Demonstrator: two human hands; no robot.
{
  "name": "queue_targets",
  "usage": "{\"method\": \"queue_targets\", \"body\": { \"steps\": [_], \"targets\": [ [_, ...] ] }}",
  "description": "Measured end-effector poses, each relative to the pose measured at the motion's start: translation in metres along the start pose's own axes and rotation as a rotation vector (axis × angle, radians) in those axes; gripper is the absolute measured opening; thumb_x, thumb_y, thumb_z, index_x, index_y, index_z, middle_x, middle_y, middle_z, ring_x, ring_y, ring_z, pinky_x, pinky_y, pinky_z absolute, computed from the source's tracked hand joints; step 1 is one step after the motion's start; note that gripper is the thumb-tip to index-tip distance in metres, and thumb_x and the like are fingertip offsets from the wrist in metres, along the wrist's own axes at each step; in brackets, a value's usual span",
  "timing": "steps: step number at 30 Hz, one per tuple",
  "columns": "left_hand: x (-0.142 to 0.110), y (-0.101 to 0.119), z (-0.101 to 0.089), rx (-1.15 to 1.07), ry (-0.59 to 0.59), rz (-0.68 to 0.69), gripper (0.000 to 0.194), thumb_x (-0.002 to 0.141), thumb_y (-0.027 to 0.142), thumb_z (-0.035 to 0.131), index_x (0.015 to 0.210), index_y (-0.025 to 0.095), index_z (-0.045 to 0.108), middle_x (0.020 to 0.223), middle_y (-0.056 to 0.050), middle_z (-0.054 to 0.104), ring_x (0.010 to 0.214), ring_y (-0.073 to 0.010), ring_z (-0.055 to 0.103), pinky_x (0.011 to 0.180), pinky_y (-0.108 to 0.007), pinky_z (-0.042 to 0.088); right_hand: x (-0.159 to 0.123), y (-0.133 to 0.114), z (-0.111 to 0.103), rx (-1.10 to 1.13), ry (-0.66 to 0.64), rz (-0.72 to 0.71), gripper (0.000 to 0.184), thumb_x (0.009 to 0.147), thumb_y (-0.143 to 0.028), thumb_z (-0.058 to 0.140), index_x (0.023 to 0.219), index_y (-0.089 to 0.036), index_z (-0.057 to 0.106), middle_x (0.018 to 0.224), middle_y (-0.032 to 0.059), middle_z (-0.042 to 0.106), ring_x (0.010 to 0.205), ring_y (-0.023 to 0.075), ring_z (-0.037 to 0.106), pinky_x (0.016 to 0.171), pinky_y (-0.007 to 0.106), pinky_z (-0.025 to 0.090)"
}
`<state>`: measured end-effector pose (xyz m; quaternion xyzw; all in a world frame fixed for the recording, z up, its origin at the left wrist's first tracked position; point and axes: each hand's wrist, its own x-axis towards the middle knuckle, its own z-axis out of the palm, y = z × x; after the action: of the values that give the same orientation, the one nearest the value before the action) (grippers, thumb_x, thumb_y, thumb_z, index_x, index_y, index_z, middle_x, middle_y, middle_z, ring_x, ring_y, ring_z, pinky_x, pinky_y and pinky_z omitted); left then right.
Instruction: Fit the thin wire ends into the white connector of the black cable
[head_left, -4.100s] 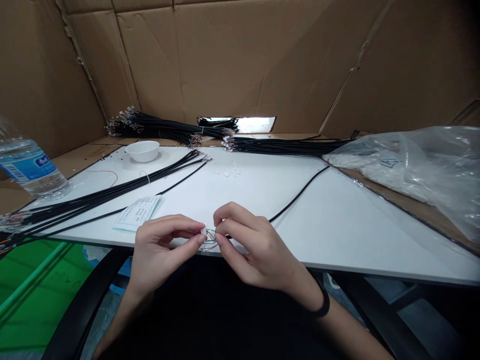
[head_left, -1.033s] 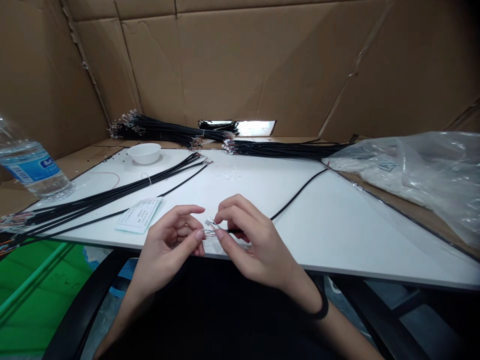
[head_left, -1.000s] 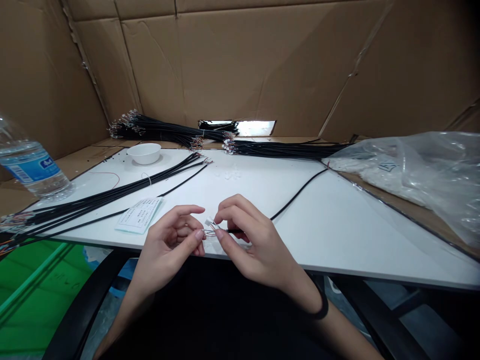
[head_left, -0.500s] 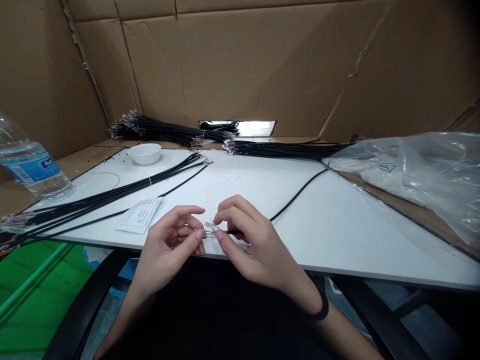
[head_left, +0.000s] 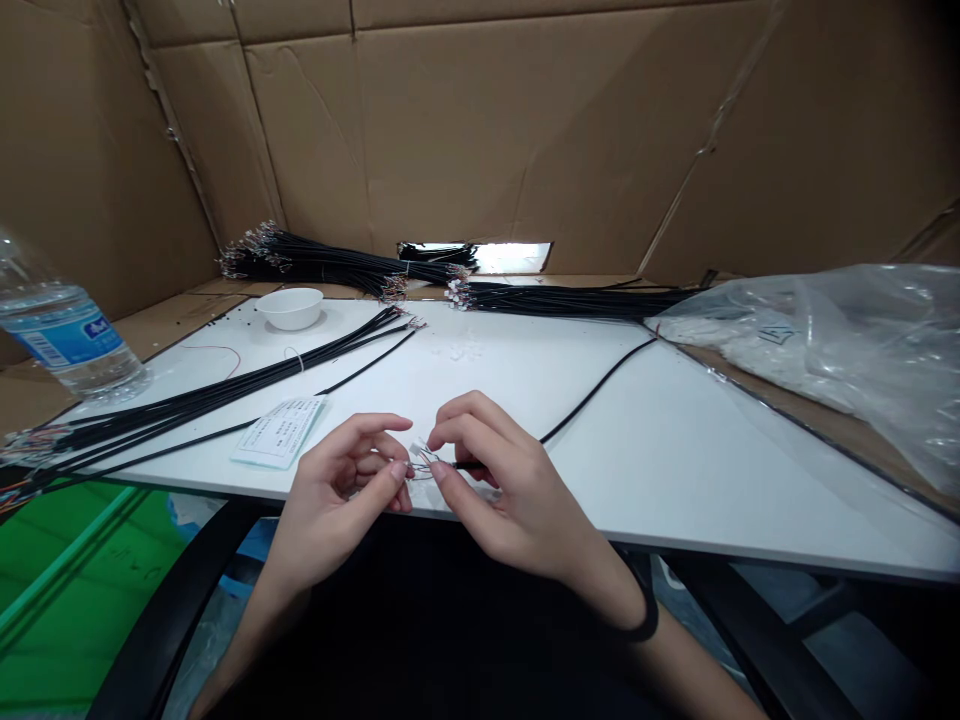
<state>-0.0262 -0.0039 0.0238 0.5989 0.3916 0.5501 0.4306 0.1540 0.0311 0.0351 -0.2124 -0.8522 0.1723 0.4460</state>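
Note:
Near the front edge of the white table (head_left: 480,390), my left hand (head_left: 352,480) pinches the thin wire ends of a black cable between thumb and fingers. My right hand (head_left: 499,475) is closed around the stripped end of that black cable (head_left: 592,397), whose length runs off to the back right. A small white connector (head_left: 416,449) stands up between the two hands, beside the right fingertips. Fine wires (head_left: 424,466) span the gap between my hands; their exact ends are hidden by the fingers.
Black cables (head_left: 225,385) lie across the left, beside a printed paper (head_left: 279,435). Behind them are a white bowl (head_left: 290,308) and a water bottle (head_left: 67,335). Bundled cables (head_left: 337,262) line the cardboard wall (head_left: 450,130). At right rests a clear plastic bag (head_left: 817,340) of white pieces.
Both hands keep nearly the same place and grip. The white connector between them has tilted slightly; nothing else visibly moved.

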Motion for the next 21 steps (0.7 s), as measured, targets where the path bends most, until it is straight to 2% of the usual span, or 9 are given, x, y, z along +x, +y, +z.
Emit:
{"method": "queue_targets", "body": {
  "steps": [21],
  "targets": [
    [0.0003, -0.0004, -0.0009, 0.011, -0.017, 0.022, 0.021, 0.091, 0.019, 0.06, 0.111, 0.021, 0.062, 0.076, 0.001, 0.063, 0.061, -0.0107, 0.063, 0.058, -0.02, 0.053, -0.0001, 0.0001, 0.0, 0.006, -0.001, -0.002, 0.014, 0.089, -0.009, 0.048, 0.098, -0.019, 0.053, 0.097, 0.0066, 0.052, 0.085, 0.0171, 0.053, 0.073, 0.031, 0.049]
  ]
}}
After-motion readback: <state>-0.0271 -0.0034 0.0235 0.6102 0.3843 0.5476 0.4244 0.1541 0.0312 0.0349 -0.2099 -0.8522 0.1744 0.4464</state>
